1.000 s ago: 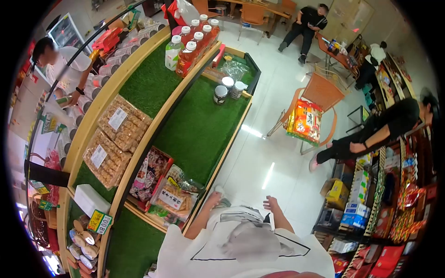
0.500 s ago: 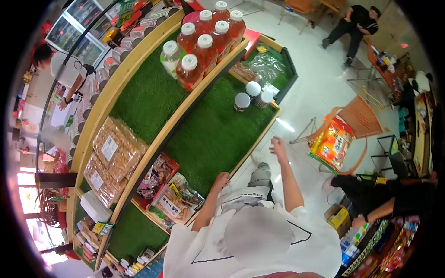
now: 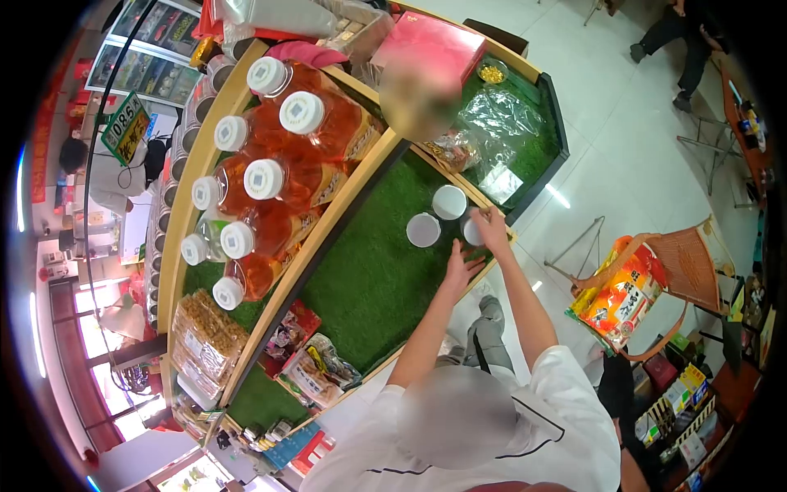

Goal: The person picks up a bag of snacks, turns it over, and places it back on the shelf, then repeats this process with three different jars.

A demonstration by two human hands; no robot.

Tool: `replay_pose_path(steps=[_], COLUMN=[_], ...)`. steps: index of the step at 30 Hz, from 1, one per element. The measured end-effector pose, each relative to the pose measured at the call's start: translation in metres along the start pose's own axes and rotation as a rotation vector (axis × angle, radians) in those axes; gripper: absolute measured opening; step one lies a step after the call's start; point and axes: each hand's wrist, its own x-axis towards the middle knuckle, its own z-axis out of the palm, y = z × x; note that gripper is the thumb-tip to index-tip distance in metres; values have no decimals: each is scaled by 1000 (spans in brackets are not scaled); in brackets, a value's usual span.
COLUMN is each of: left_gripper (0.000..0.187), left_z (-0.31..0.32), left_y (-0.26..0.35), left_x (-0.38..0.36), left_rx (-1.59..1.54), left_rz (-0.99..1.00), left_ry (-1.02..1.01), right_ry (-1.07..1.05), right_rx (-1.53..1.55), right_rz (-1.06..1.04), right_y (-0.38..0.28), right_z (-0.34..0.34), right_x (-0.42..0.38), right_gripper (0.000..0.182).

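Three small jars with white lids stand on the green turf shelf (image 3: 369, 254): a left jar (image 3: 423, 230), a back jar (image 3: 449, 202) and a right jar (image 3: 471, 233). My right hand (image 3: 492, 231) has its fingers closed around the right jar, covering part of it. Just below the jars, my left hand (image 3: 461, 269) is open with fingers spread, near the right jar but holding nothing.
Large bottles of orange-red drink (image 3: 270, 180) line the upper tier. A pink box (image 3: 430, 49) and clear plastic bags (image 3: 500, 115) lie beyond. Snack packs (image 3: 316, 373) sit at the lower left. A brown chair (image 3: 684, 266) holds an orange bag (image 3: 623, 295).
Both hands have reached forward to the jars; my left hand has left the shelf edge and my right hand has taken hold of the right jar. The view has shifted.
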Motion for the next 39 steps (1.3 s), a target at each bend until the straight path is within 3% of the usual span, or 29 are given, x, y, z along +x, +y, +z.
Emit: replay_pose_path(steps=[2,4,6,8,9,10,11,12,13,15,18,20,26,30,31,34,36,38,39], left_gripper=[70,69,67,67,67,68,68,69,77,85,74,68,69,59,55,72,76,71,69], left_z=[13,18,-7,-30,-37,-45,-66,-55,-47,-67,-115,-133,-234,-293,-310,-348,-377,-406,-421], left_y=[8,7,-21,-37,-44,-52,-46,-62,-92,-91,-114,-117,-152,-197,-206,-265,-287,-296,-305], left_x=[0,5,9,1,-5,-10,-37,-53,-75,-98,-116,-152,-258,-322,-340,-395,-423,-447,-450], left_rx=[-77,-120,-143,-19,-38,-76,-213,-125,-237,-214,-222,-199,-476,-788,-937,-753,-825,-1110,-1142], left_rz=[-129,-161,-75,-165,-172,-175,14,13,-9,-64,-77,-40,231,448,382,765,742,449,504], left_ry=[-59,-108,-114,3,18,46,235,278,365,389,305,347,156,125,79,134,167,181,209], right_ry=[150,10,-39,-171,-174,-184,-302,-420,-627,-781,-998,-997,-1154,-1250,-1413,-1557,-1637,-1616,-1688], right_rx=[-94,129,323,477,452,462,408,351,254,167,-17,-192,-523,-817,-900,-1040,-1145,-1268,-1270], right_rz=[-67,187,284,192,122,263,273,275,357,691,775,689,375,61,33,-326,-272,-246,-298], right_y=[32,13,24,58,80,51,66,70,71,74,73,60,32,43,38,110,110,103,102], right_z=[11,-1,4,19,31,35,40,57,36,40,70,94,169,201,211,249,269,280,288], right_x=[-3,-30,-50,-63,-62,-78,-90,-94,-110,-124,-159,-192,-306,-407,-439,-484,-543,-600,-622], right_gripper=[56,71,84,94,89,74,58,44,45,48,46,42,40,53,78,78,82,83,86])
